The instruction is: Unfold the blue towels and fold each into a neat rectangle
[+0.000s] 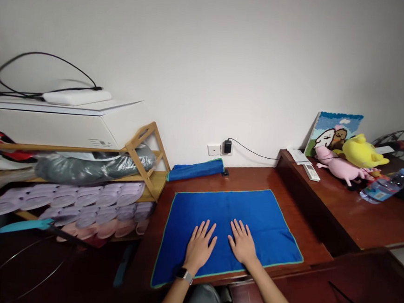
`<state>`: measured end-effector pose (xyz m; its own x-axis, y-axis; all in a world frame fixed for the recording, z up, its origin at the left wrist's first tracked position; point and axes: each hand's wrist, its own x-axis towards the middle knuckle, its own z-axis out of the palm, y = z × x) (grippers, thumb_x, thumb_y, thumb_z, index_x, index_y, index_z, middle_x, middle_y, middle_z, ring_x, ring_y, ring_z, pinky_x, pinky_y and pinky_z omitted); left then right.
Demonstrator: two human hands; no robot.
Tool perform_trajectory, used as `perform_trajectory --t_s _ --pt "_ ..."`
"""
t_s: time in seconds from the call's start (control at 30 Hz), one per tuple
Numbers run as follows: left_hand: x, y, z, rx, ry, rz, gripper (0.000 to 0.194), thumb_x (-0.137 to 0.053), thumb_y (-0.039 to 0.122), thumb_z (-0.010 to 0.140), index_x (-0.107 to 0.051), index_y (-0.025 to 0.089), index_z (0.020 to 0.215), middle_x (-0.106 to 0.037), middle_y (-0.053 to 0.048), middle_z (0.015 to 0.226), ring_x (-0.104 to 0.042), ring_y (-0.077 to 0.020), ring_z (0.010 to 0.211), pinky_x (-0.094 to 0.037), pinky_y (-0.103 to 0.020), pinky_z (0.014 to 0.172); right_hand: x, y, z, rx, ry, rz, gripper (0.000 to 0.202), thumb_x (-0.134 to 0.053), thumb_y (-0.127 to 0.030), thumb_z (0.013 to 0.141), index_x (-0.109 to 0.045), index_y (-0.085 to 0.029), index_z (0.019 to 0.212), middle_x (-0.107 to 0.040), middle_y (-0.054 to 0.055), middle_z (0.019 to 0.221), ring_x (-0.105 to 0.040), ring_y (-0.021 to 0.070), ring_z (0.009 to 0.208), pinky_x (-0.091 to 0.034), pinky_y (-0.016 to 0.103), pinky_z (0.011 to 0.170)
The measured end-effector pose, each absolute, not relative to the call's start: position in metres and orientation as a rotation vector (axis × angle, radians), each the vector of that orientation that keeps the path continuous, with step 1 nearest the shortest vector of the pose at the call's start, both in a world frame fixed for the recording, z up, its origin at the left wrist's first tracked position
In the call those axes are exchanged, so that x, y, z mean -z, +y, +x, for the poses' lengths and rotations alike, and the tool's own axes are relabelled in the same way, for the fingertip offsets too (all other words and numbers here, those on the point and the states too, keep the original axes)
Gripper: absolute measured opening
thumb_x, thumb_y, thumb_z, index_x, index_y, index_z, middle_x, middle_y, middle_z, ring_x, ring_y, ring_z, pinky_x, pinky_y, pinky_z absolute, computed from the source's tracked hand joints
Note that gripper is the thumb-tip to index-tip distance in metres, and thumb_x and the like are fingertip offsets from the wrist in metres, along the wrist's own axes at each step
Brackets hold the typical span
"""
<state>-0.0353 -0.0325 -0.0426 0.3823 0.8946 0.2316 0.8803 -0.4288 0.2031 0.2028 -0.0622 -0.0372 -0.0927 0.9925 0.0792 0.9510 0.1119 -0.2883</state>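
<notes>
A blue cloth (229,207) with a green edge is spread out on the reddish-brown wooden desk (252,176). My left hand (199,247) rests flat on its lower middle part, fingers stretched out, with a watch (185,275) on the wrist. To the right, my right hand (242,242) also lies palm down on the cloth, its fingers spread and pointing up and to the left. Neither hand holds anything. Behind the spread cloth, against the wall, lies a second blue cloth (197,170), folded into a long strip.
On the left stands a wooden rack (147,166) with several pale purple slippers (67,197) and a white box (50,125). A higher surface at right carries a remote control (311,172), plush toys (363,152) and a plastic bottle (384,188). A black plug (227,147) sits in the wall socket.
</notes>
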Motion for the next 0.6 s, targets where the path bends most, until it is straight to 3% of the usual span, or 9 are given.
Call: perform_trajectory --t_s 0.33,0.47,0.6 --pt "0.049 -0.043 -0.153 -0.363 1.995 2.438 0.066 -0.041 0.057 0.108 -0.046 0.026 0.166 -0.039 -0.012 0.176 -0.038 -0.0319 0.162 -0.032 -0.057 0.131 0.045 -0.102 0.382 -0.159 -1.716 -2.576 0.07 -0.02 -0.048 0.11 -0.028 -0.019 0.173 -0.025 0.006 0.18 -0.023 0.0247 0.167 -0.02 0.049 0.135" --pt "0.042 -0.047 -0.138 -0.404 2.013 2.428 0.064 -0.039 0.053 0.108 -0.05 0.024 0.164 -0.044 -0.013 0.173 -0.04 -0.0318 0.161 -0.033 -0.055 0.131 0.044 -0.103 0.37 -0.119 -1.699 -2.568 0.071 -0.016 -0.046 0.11 -0.033 -0.014 0.171 -0.03 0.011 0.178 -0.025 0.0284 0.166 -0.018 0.054 0.135" --pt "0.038 -0.055 -0.112 -0.492 1.914 2.49 0.06 -0.038 0.049 0.109 -0.05 0.027 0.164 -0.043 -0.01 0.174 -0.038 -0.0311 0.162 -0.033 -0.055 0.132 0.038 -0.096 0.303 -0.087 -1.867 -2.329 0.069 -0.016 -0.044 0.111 -0.034 -0.016 0.171 -0.031 0.01 0.178 -0.024 0.0261 0.167 -0.018 0.05 0.135"
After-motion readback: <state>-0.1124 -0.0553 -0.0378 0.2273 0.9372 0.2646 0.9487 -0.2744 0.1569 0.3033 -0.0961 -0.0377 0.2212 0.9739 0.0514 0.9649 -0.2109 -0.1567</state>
